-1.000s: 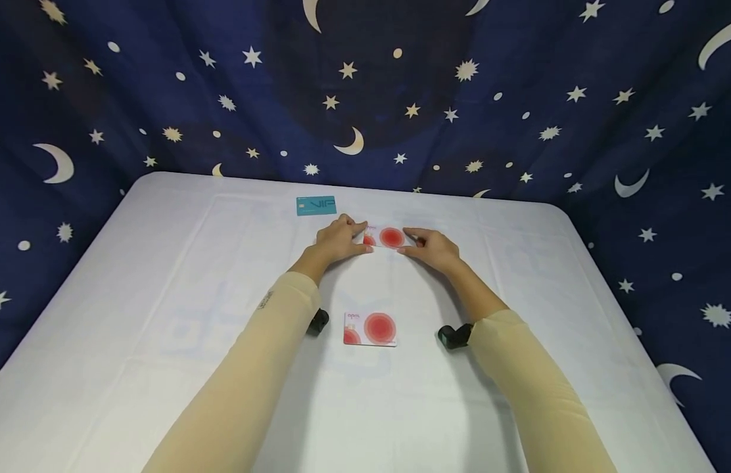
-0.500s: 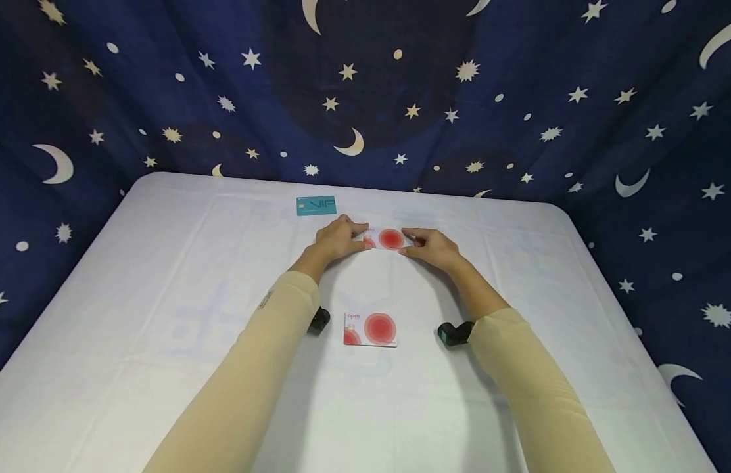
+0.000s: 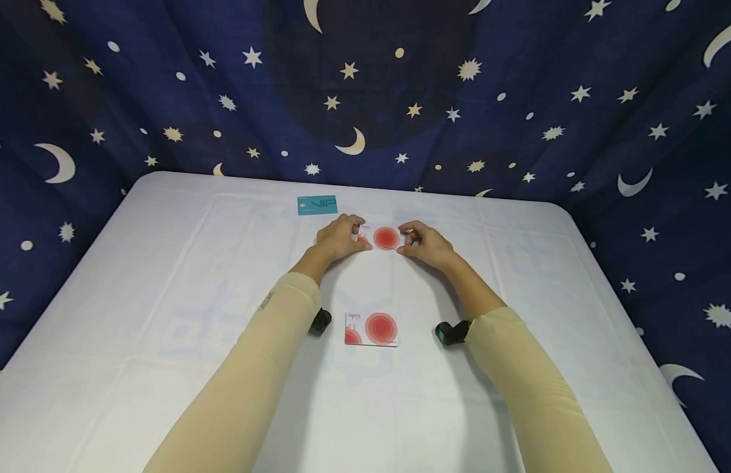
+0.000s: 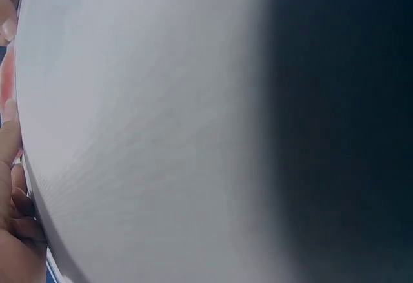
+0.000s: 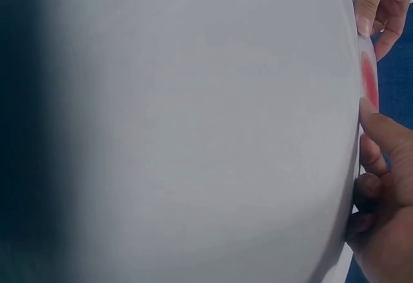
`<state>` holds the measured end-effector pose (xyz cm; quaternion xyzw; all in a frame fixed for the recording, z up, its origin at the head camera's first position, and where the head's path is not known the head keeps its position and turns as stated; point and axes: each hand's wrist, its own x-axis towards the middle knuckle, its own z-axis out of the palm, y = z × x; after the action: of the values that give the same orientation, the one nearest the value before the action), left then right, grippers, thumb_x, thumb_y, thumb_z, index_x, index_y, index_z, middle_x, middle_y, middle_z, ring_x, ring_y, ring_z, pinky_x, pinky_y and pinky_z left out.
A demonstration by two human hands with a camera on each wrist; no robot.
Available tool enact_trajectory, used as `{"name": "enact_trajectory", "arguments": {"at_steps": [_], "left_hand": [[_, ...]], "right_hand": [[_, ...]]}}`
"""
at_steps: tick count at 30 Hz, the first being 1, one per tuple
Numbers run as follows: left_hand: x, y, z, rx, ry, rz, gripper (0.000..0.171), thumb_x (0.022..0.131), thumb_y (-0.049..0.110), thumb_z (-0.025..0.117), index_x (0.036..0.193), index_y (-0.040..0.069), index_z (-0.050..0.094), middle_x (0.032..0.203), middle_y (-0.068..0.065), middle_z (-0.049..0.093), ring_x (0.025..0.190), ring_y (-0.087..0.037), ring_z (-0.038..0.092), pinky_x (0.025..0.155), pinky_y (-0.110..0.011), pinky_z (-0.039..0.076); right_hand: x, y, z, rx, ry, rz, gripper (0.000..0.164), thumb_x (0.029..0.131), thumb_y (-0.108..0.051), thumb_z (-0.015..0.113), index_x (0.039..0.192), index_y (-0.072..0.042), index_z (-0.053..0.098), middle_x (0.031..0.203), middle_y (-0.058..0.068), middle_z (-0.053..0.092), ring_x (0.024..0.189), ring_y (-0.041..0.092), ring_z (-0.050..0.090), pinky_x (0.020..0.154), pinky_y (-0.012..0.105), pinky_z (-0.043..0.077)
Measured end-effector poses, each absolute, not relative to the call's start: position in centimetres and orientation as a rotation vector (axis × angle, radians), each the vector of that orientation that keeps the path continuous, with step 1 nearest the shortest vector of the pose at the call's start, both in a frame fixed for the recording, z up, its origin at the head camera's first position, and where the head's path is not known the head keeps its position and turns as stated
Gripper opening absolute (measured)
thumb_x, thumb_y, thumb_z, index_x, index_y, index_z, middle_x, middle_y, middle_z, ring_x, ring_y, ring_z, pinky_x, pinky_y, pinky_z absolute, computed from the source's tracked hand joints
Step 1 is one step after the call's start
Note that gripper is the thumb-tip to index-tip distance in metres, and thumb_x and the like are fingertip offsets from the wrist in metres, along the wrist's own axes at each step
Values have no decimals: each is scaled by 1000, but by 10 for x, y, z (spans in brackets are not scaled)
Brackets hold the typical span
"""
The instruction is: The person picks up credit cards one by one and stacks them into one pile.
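A white card with red circles point(image 3: 386, 238) is held between the two hands toward the far side of the table. My left hand point(image 3: 340, 238) grips its left end, thumb at the near edge and a finger at the far edge. At the other end, my right hand point(image 3: 430, 246) pinches the card the same way, its remaining fingers curled. The right wrist view shows a sliver of the card point(image 5: 369, 80) between both hands. Nearer to me, a matching red-and-white card point(image 3: 371, 329) lies flat with "april" lettering at its upper left.
Beyond the left hand lies a teal card marked VIP point(image 3: 316, 205). A white cloth covers the table point(image 3: 223, 394). Behind it hangs a dark blue curtain point(image 3: 253, 98) with moons and stars. Black wrist cameras sit under both forearms.
The held card has shifted slightly left, and more of its lettering shows. My right hand has moved a little left with it, its fingers more bent. The other cards stay put.
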<state>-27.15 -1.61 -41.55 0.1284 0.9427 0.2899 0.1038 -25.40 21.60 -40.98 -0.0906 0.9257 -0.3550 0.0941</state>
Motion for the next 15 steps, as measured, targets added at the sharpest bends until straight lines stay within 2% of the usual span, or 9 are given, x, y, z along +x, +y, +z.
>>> {"name": "enact_trajectory", "arguments": {"at_steps": [8,15], "left_hand": [[-269,-16,-416,351,2777,941,64,78,38,76,133,23,47,104,2,57,96,-16,53,85,-40,39],[-268,-19,-416,389,2745,988,67,77,34,77,136,21,47,102,4,57,94,-16,51,85,-38,38]], "right_hand": [[-252,216,-411,-352,2706,-1150,49,84,-14,70,127,-8,48,94,7,55,64,12,40,61,25,34],[-252,215,-411,-306,2650,-1226,51,82,-10,71,127,-4,47,97,9,58,62,8,41,60,21,36]]}}
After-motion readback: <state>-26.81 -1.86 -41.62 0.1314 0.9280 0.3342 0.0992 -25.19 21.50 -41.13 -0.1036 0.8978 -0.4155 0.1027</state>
